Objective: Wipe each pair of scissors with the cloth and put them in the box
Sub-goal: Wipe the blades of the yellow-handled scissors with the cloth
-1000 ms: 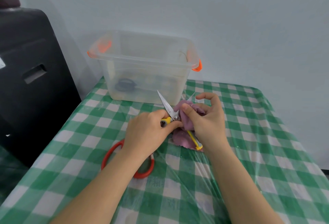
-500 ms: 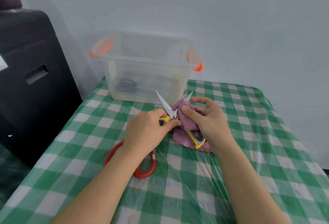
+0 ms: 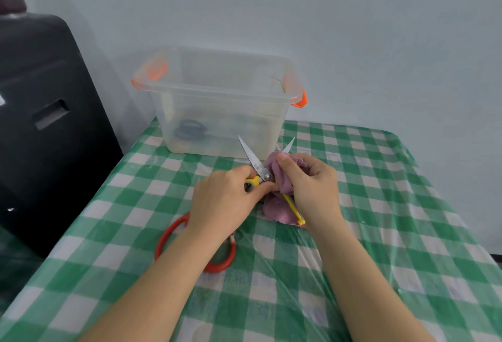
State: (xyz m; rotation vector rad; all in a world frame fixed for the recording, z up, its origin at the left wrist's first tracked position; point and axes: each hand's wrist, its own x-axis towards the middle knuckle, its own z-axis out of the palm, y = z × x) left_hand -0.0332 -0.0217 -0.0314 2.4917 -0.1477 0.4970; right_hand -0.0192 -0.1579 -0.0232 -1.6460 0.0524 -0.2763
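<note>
Scissors: the yellow-handled scissors (image 3: 260,172) lie spread open just in front of the box (image 3: 217,102), over the worktop (image 3: 380,206).
Left hand: my left hand (image 3: 225,200) clenches the near handle, steadying the pair so the blade stays exposed.
Right hand: my right hand (image 3: 312,187) pinches the purple cloth (image 3: 282,178) round the right blade, to wipe it.
Change: my cloth fingers have slid further up that blade; its tip shows less.
Waiting: red-handled scissors (image 3: 195,244) lie nearer me than the box.
</note>
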